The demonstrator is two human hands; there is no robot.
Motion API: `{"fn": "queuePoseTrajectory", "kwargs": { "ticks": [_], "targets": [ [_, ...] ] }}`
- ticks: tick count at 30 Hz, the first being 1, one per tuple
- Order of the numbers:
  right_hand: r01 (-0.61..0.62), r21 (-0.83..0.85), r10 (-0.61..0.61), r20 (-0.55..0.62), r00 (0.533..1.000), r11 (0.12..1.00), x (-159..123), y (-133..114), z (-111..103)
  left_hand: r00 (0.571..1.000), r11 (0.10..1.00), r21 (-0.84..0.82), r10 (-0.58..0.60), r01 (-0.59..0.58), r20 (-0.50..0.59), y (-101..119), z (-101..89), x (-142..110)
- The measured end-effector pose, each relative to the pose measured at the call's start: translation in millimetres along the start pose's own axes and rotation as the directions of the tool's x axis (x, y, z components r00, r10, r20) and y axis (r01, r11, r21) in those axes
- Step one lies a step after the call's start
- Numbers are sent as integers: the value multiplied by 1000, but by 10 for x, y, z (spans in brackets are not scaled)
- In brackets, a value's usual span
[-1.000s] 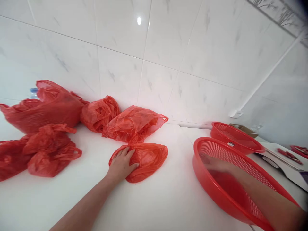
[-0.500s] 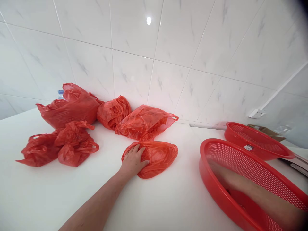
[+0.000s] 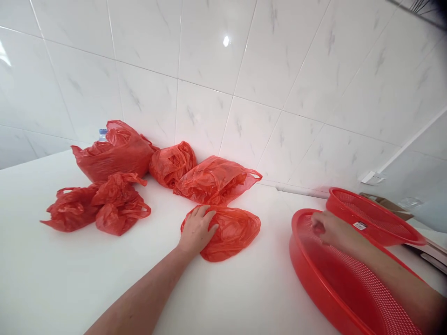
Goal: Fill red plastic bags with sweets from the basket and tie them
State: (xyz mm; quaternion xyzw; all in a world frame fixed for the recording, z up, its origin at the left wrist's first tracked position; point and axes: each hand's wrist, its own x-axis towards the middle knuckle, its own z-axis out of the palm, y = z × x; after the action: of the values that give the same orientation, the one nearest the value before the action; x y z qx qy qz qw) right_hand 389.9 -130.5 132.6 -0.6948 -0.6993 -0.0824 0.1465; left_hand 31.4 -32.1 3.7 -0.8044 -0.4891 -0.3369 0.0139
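My left hand (image 3: 198, 229) is on the left side of a thin red plastic bag (image 3: 237, 232), its fingers bent over the edge and the thumb lying across the bag. The bag rests loosely spread on the white table. My right hand (image 3: 324, 228) is over the far left rim of a red mesh basket (image 3: 303, 270), fingers curled together in a pinch. Something small and dark red seems to show between them, too blurred to name. The right forearm crosses above the basket.
Several filled red plastic bags (image 3: 115, 158) stand along the tiled wall and at the left of the white table (image 3: 216, 298). A blue-capped bottle (image 3: 102, 135) is behind them. Another red basket (image 3: 373, 218) sits at the back right, beside a cardboard box (image 3: 387, 201).
My right hand has risen from inside the basket to its far left rim, fingers closed. The left hand stays on the bag. The view has shifted slightly.
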Motion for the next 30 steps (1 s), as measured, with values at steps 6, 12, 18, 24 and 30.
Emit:
{"fn": "queuePoseTrajectory", "kwargs": {
  "ticks": [6,12,18,24,30],
  "targets": [
    [157,-62,-159,-39,986,986,371,-565,-329,984,991,122,-34,56,-176,-8,-139,59],
    [493,-15,-489,100,866,870,430,-1666,-19,951,971,16,-229,237,-209,-252,-128,88],
    [568,-16,-541,285,791,823,575,-2096,557,852,837,-244,-518,489,-69,-422,-105,72],
    [508,26,-480,374,794,861,649,-2193,966,831,782,-333,-556,527,13,-449,-97,59],
    [299,308,-423,526,738,903,640,-2102,970,841,778,-394,-540,490,-20,-445,-92,60]
  ]
}}
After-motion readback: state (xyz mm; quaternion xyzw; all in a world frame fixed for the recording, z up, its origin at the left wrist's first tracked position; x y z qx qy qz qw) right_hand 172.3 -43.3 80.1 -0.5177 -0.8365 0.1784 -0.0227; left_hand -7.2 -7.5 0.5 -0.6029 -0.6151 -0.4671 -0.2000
